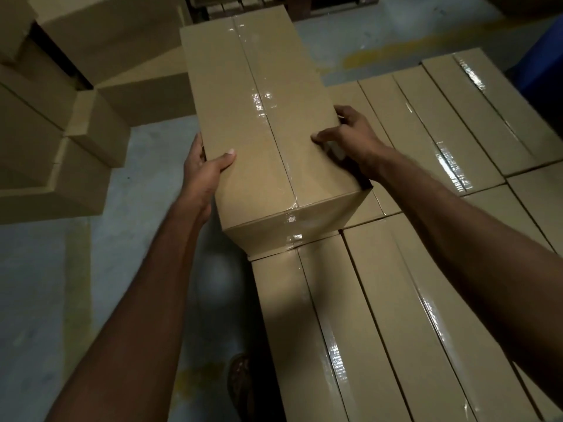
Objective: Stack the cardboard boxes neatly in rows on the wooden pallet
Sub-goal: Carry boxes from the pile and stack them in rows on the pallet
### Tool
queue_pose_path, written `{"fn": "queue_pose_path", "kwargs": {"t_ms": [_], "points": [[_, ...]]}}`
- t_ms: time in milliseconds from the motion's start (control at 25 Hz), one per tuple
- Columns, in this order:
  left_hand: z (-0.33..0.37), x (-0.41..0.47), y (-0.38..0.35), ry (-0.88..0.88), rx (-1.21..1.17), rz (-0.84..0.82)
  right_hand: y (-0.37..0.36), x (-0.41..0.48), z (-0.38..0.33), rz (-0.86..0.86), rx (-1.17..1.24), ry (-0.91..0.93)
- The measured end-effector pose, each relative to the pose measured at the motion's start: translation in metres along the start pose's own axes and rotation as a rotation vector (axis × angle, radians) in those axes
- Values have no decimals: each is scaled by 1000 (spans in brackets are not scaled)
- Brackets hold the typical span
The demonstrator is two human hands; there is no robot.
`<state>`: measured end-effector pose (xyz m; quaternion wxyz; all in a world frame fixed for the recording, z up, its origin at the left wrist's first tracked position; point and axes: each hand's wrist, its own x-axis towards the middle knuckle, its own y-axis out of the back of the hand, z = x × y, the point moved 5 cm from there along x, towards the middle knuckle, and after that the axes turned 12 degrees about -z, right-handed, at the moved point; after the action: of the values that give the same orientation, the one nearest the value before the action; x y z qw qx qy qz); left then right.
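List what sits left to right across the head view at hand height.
From the left edge: loose cardboard boxes → left hand → held box → right hand → taped boxes stacked in rows.

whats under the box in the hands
Under the held box, at its near end, lies a layer of taped boxes. The left hand and right hand grip its sides. What lies beneath the rest is covered.

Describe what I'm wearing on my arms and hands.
The left arm and right arm are bare to the frame edge, no sleeves. The left hand and right hand wear no gloves; no watch, bands or rings show.
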<state>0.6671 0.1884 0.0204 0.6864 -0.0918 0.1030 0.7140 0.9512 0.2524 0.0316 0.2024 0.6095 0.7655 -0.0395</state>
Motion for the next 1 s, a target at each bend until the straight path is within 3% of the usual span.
{"fn": "queue_pose_path", "kwargs": {"t_ms": [1000], "points": [[-26, 0, -9, -13, 46, -31, 10, -1, 30, -55, -57, -11]]}}
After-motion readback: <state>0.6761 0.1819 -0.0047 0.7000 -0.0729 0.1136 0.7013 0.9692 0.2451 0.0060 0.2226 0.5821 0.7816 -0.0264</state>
